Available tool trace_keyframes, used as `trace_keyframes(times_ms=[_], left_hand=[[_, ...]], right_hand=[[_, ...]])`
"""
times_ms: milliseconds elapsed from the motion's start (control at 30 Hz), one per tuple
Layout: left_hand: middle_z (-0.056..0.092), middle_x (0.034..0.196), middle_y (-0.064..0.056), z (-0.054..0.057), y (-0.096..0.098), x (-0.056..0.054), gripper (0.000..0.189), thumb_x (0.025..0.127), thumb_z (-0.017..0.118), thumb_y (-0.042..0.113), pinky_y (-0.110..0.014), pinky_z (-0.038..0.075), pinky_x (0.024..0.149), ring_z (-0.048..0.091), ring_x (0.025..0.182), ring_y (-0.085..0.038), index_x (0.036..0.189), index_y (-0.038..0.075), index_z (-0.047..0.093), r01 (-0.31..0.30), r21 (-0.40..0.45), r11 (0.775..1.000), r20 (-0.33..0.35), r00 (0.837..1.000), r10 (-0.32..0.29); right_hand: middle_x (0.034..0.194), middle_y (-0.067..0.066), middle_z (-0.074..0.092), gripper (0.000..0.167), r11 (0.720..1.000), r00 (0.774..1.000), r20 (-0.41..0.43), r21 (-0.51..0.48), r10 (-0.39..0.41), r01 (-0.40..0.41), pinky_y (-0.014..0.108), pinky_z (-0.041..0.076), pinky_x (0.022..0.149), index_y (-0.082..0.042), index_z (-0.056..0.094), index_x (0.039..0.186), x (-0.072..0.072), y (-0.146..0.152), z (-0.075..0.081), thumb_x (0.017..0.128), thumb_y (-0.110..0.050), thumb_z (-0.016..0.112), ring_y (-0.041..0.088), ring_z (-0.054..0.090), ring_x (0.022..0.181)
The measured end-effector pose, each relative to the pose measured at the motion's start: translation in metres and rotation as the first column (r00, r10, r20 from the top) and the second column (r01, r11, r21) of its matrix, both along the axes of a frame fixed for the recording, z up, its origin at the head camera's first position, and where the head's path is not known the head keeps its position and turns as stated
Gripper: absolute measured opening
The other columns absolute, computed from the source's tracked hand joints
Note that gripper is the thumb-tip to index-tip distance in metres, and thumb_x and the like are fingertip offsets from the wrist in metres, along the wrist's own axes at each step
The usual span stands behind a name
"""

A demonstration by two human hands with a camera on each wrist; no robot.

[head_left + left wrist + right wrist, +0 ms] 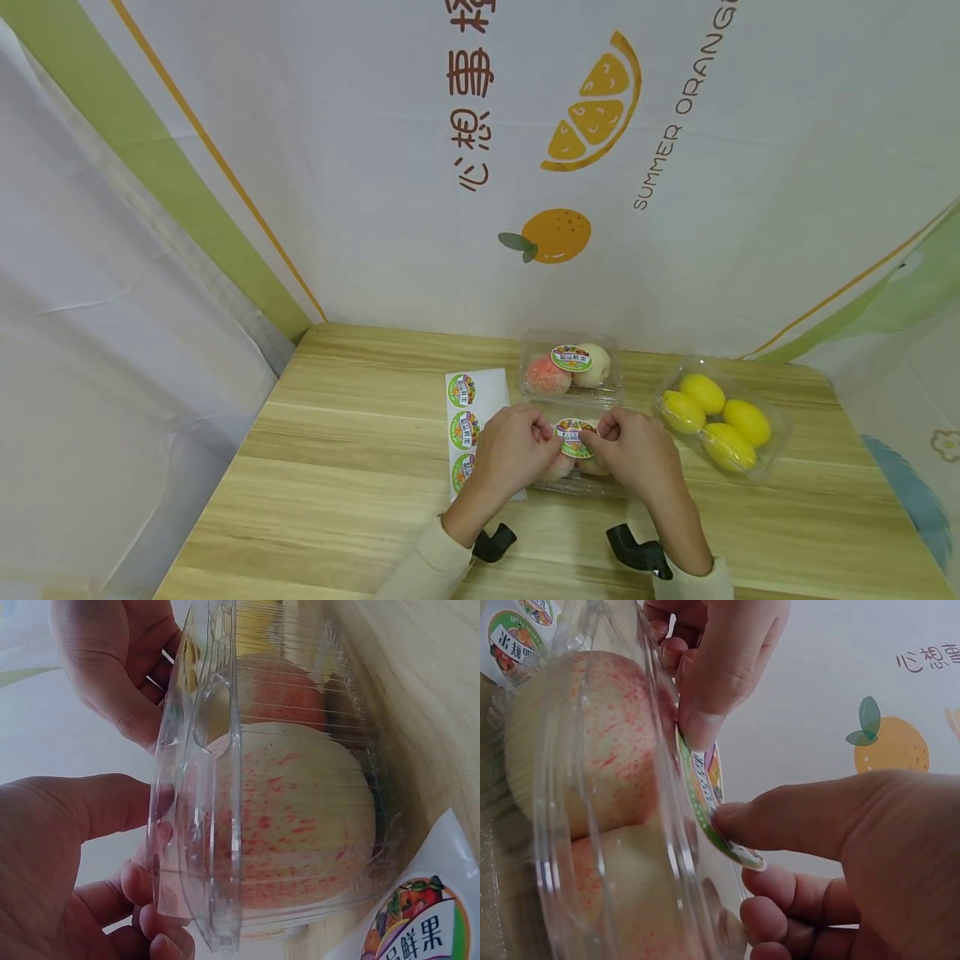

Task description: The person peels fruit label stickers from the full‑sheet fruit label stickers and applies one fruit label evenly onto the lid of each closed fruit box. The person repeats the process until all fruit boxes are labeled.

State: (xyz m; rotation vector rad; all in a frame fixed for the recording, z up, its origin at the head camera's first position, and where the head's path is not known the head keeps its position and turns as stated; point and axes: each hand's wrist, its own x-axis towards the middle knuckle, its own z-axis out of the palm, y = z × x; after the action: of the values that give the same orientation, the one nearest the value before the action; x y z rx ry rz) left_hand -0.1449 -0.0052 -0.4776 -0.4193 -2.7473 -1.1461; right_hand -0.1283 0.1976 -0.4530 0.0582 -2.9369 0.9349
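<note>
1. The far wall cloth is bearing "SUMMER ORANG" on the right, its last letter being cut off by the view's top edge.
2. Left of that, brown characters on the cloth are reading 心想事, a fourth being cut off.
3. Round stickers on the white sheet, left of the boxes, are showing 品鮮果, clearest from the left wrist.
4. The far box is carrying a label ending in 鮮果.
5. The near box's sticker is showing partly covered characters.
</note>
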Motion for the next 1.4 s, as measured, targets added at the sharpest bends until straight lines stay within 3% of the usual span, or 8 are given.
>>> trace_keyframes(times_ms=[367,1400], left_hand=[[0.054,0.068,0.016,0.0012,-0.0008,-0.0001,0.021,0.082,0.086,0.019,-0.025,0.041,0.057,0.050,0.068,-0.004,0.072,0.025,0.068,-0.001,-0.006,1.000,-0.015,1.000,0.001],[0.053,0.070,0.015,0.0023,-0.0048,-0.0019,0.021,0.083,0.084,0.020,-0.026,0.041,0.056,0.050,0.069,-0.005,0.071,0.025,0.068,-0.029,-0.001,1.000,0.027,0.999,0.029]], right_hand=[[0.067,-0.004,0.060,0.030,1.000,1.000,0.021,0.000,-0.014,0.014,0.034,0.042,0.055,-0.013,0.068,0.080,-0.0003,0.0019,0.0008,0.094,-0.031,0.088,0.016,0.053,0.060],[0.070,-0.002,0.062,0.020,1.000,0.999,0.046,-0.020,-0.020,0.021,0.034,0.044,0.058,-0.012,0.070,0.084,-0.0013,0.0084,0.0001,0.093,-0.021,0.085,0.017,0.055,0.063]])
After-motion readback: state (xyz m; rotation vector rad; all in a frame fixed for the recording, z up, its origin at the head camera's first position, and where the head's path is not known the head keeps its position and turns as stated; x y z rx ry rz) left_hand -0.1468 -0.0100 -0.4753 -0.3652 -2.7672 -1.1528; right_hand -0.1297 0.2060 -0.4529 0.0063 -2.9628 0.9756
